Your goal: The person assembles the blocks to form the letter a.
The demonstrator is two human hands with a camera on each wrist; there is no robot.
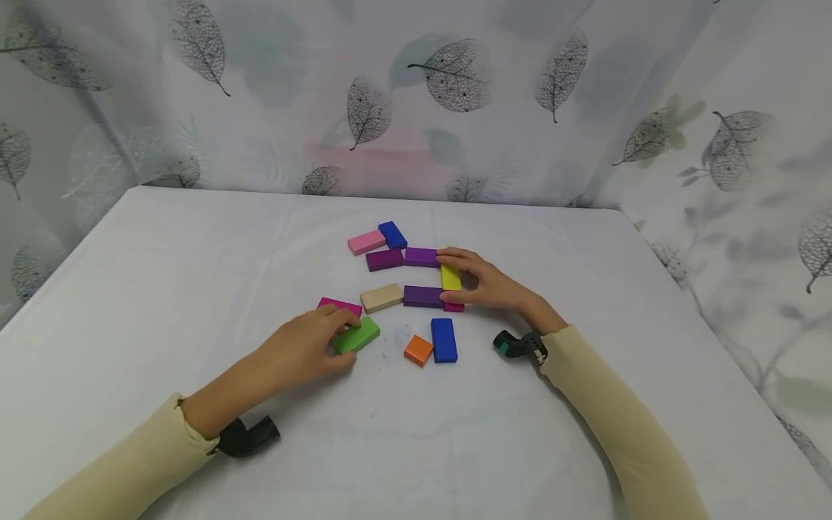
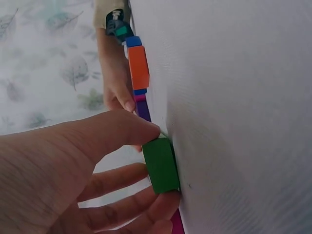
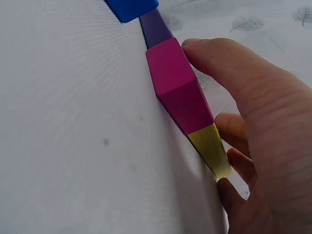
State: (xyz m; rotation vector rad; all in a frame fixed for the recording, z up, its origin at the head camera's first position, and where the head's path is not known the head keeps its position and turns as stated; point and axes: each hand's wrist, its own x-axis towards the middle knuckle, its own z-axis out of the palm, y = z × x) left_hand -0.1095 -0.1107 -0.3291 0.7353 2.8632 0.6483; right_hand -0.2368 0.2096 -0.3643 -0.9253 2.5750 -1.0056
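The left hand [image 1: 305, 345] holds a green block [image 1: 359, 336]. In the left wrist view its thumb [image 2: 144, 127] and fingers sit at opposite ends of the green block. A magenta block [image 1: 341, 305] lies just beyond those fingers. The right hand [image 1: 484, 282] spans a yellow block [image 1: 451, 278] with fingers spread. Its thumb touches the edge of another magenta block [image 3: 178, 83] below the yellow one, while the fingertips reach the upper purple block [image 1: 421, 257]. A lower purple block [image 1: 422, 296] meets that magenta block, which the thumb partly hides in the head view.
A beige block [image 1: 382, 297] lies left of the lower purple block. Farther back are plum [image 1: 385, 260], pink [image 1: 367, 243] and blue [image 1: 393, 235] blocks. An orange block [image 1: 418, 350] and a blue block [image 1: 445, 341] lie nearer on the white-covered table [image 1: 416, 448].
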